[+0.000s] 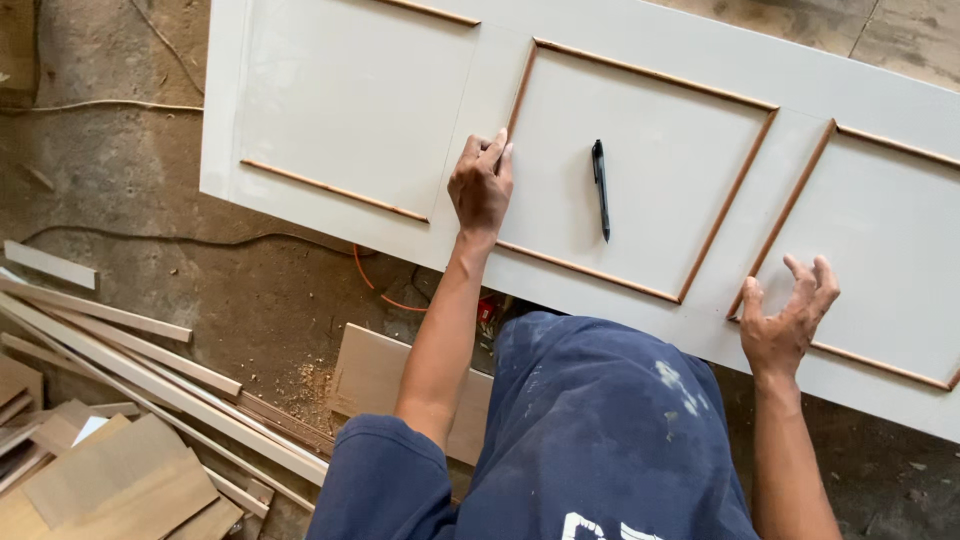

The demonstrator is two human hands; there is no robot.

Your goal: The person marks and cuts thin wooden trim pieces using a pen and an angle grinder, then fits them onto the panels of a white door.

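Across the far half of the view, a long white panel (640, 130) lying flat above a dirt floor (150, 200), running from far left to near right, with three rectangular fields framed in thin copper-coloured trim (650, 72). At near left, a heap of pale wood strips (120, 350) and plywood offcuts (110, 480) on the floor; a flat board (375, 375) just under the panel's near edge, beside an orange cable (365, 280). Near centre, a blue-clad knee (600, 420) tucked against the panel. On the panel, left hand (482, 185) palm down, fingers together and loosely curled, fingertips touching the trim at the left edge of the middle field, gripping nothing. Right hand (790, 320) spread wide, fingers splayed and bent, heel pressed at the near left corner of the right field, holding nothing. Between the hands, inside the middle field, a black pen (601, 190) lying loose, apart from both.
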